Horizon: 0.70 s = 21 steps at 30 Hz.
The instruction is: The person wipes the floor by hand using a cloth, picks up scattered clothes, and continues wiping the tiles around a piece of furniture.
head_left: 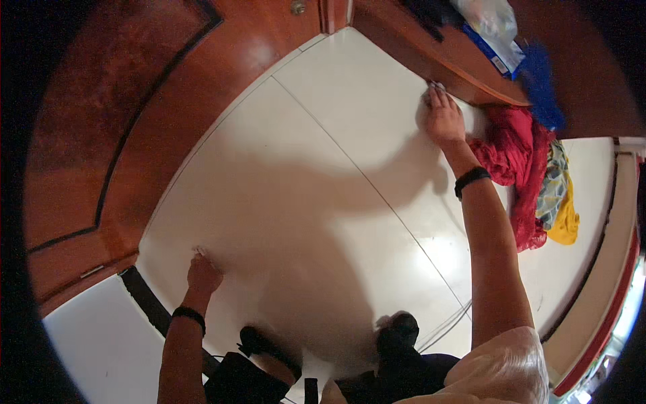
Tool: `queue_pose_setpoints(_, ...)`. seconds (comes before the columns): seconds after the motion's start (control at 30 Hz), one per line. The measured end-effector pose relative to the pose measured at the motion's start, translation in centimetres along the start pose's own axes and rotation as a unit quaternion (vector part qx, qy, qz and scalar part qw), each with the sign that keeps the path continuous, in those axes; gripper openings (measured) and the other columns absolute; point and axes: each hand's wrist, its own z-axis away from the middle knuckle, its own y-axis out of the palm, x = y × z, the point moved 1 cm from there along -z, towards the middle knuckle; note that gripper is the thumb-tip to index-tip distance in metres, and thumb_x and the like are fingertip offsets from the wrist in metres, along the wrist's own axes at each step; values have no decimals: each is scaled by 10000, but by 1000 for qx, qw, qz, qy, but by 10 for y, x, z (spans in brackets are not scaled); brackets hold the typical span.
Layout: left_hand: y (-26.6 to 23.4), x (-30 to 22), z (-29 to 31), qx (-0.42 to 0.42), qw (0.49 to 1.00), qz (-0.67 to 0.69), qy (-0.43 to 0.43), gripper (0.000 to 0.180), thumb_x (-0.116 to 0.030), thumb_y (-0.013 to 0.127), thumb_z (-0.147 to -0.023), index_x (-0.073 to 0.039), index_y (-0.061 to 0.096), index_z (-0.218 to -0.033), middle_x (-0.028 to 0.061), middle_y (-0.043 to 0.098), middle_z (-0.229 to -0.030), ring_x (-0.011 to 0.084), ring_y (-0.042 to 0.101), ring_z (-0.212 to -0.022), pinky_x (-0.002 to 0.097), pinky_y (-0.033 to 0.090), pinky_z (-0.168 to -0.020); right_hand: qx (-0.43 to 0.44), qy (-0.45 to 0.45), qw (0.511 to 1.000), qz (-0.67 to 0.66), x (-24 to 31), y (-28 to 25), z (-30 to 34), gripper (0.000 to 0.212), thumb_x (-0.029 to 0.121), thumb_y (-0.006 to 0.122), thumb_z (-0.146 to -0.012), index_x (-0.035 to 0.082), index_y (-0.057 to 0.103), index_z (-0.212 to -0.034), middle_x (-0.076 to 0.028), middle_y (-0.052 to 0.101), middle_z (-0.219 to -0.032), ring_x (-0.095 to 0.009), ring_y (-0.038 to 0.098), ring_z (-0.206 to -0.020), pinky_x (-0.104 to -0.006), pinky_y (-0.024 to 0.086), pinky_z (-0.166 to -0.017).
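My right hand (445,120) reaches far forward, its fingers stretched out on the pale tiled floor (289,128) against the base of a reddish-brown wooden piece (420,57). Something whitish shows at its fingertips, too small to name. Low on the left, my left hand (204,273) is closed, fingers curled together, over the floor near a wooden door (175,101). A small pale bit shows at its fingertips; I cannot make out what it is. Dark bands circle both wrists.
Right of my right hand lies a heap of red cloth (518,161), with a patterned cloth (553,185) and a yellow cloth (566,215) beside it. A blue packet (494,50) and a clear plastic bag (488,17) rest above. Thin cables (447,325) run near my dark-shod foot (398,333).
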Motion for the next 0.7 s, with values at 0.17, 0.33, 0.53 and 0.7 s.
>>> queue_pose_setpoints(0.17, 18, 23, -18, -16, 997, -35, 62, 549, -372, 378, -908, -7, 371, -1317, 225, 344, -1355, 357, 363, -1218, 400, 262, -1048, 157, 136, 971, 115, -40, -11, 32, 444, 289, 450, -852, 64, 448, -1235, -113, 423, -1297, -278, 424, -1158, -394, 335, -988)
queue_pose_setpoints(0.33, -10, 0, 5, -22, 998, 16, 50, 490, -315, 367, -908, 5, 407, -1277, 201, 413, -1301, 327, 407, -1188, 392, 332, -1005, 220, 19, 963, 152, 4, -80, 94, 291, 215, 486, -830, 43, 558, -1054, -112, 561, -1033, -285, 475, -1065, -386, 373, -901)
queue_pose_setpoints(0.53, 67, 48, -33, -57, 993, 91, -46, 553, -383, 433, -875, 12, 415, -1262, 210, 436, -1265, 331, 410, -1184, 394, 365, -980, 47, -158, 941, -294, 159, -104, 111, 284, 102, 488, -797, 26, 509, -1070, -163, 540, -1003, -343, 523, -909, -426, 454, -773)
queue_pose_setpoints(0.7, 6, 16, 2, -41, 992, 116, 12, 628, -441, 545, -820, 8, 424, -1242, 206, 499, -1194, 332, 486, -1093, 406, 407, -922, 129, -397, 864, -281, 331, -98, 125, 355, 100, 470, -820, 46, 481, -1170, -148, 517, -1098, -290, 519, -979, -407, 451, -817)
